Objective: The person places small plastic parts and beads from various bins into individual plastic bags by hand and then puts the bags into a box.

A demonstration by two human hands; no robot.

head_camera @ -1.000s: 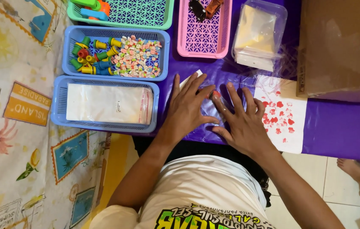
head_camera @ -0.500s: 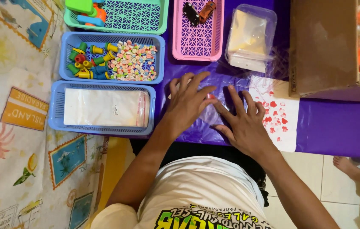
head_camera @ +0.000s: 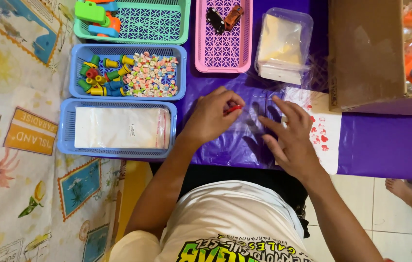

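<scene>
Far left: patterned cloth [head_camera: 16, 145] covers the floor side, open space there, nothing standing on it
Lower blue basket [head_camera: 65, 140]: holds a stack of flat clear bags [head_camera: 121, 127], sits just left of the left hand, rim near the wrist
Upper blue basket [head_camera: 179, 73]: small coloured beads and spools inside, touching the lower basket's top edge
Green basket [head_camera: 167, 29]: top edge of view, plastic toy pieces in its left end
Pink basket [head_camera: 223, 48]: above the left hand, two small toy cars at its top, gap of purple surface between it and the knuckles
Purple table cover [head_camera: 385, 145]: free room to the right of the hands, front edge runs just above the person's lap
Left hand [head_camera: 211, 116]: palm down, fingers curled, thumb and fingertips pinched on a small red piece [head_camera: 232, 109]
Clear plastic bag [head_camera: 254, 131]: lies flat on the purple cover between and under both hands
Right hand [head_camera: 288, 138]: flat, fingers spread and extended, pressing on the bag, grips nothing
Clear tub [head_camera: 283, 43]: above the right hand, well apart
White card with red hearts [head_camera: 325, 131]: just right of the right hand
Cardboard box [head_camera: 366, 53]: upper right, its front wall limits reach on that side
</scene>
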